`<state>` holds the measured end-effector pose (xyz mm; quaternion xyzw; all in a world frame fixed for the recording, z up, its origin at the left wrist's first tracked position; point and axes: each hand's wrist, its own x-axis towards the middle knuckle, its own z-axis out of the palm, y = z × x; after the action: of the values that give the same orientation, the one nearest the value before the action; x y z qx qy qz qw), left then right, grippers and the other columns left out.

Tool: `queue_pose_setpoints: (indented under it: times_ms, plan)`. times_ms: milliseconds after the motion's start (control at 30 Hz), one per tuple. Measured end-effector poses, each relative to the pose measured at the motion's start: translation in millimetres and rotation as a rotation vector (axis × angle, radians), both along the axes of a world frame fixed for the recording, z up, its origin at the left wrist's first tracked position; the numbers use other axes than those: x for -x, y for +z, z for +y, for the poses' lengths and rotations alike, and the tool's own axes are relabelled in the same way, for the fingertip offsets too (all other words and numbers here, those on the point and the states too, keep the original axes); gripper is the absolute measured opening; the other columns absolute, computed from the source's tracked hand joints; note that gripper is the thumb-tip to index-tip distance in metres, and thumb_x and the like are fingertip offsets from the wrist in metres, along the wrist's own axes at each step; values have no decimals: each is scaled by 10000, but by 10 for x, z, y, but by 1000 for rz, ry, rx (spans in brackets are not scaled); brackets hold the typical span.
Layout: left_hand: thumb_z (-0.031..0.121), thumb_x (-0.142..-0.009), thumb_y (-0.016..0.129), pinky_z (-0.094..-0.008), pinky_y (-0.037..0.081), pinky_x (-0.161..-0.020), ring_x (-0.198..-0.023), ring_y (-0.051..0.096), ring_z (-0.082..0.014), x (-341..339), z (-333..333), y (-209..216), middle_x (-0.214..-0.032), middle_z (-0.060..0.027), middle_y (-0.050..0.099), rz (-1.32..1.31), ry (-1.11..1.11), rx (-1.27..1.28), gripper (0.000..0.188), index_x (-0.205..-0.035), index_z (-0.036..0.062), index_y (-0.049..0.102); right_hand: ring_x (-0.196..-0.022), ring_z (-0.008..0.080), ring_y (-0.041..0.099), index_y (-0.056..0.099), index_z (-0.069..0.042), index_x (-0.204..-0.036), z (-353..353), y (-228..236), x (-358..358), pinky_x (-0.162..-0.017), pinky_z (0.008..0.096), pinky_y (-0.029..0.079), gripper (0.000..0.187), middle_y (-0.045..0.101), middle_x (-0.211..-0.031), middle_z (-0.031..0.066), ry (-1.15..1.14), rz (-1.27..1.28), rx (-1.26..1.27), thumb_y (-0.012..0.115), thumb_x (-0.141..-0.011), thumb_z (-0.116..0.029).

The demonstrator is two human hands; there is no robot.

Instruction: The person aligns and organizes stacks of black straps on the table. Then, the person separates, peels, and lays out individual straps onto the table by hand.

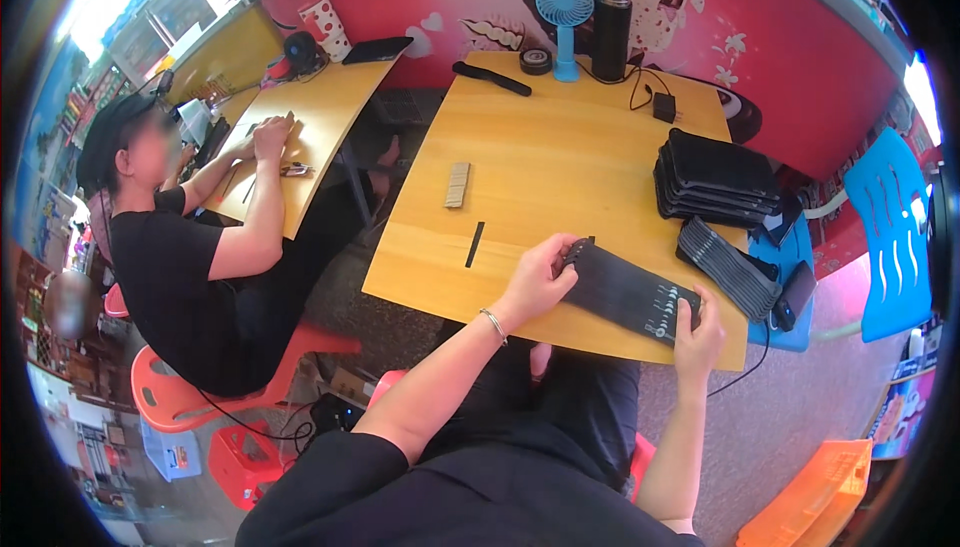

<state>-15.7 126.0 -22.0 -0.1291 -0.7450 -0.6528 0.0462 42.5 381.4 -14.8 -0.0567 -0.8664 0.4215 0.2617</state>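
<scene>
A flat black pouch with white printed marks at its right end is held low over the near edge of the wooden table. My left hand, with a bracelet at the wrist, pinches its left end, where a dark edge shows at the fingertips. My right hand grips the printed end, thumb on top. Left of the pouch, a narrow black strip lies on the table. Beyond it is a small tan ridged block. To the right lies a fanned pile of grey-black pouches.
A stack of black folded items stands at the table's right. At the back are a blue handheld fan, a black bottle and a charger. A co-worker sits at the left table. A blue chair stands right.
</scene>
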Motion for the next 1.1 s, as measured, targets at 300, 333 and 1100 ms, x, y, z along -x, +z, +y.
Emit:
queue_pose_setpoints:
  times_ms: [300,333,1100]
  plan:
    - [-6,-796,566,-236,456,-590,-610,531,-96,-21,-6,25,-828,-69,627,-7,1,10,307,-1103,-7,554,-520,158,444,596,-39,-1096,-19,112,-42,-510,316,377,260,442,-611,55,-25,-85,-93,642,-868,-156]
    - [-6,-796,566,-236,456,-590,-610,531,-96,-27,-1,38,-828,-69,627,-9,-3,8,307,-1103,-7,554,-520,158,444,596,-39,-1096,-8,94,-47,-510,316,377,260,442,-611,55,-29,-87,-94,642,-868,-156]
    - [-77,-843,511,-159,447,-639,-762,562,-27,-3,39,66,-940,-21,614,-40,-44,-16,311,-1151,-41,529,-742,323,649,590,-98,-1122,27,145,-65,-666,408,486,329,660,-806,148,-58,-148,-87,640,-857,-286]
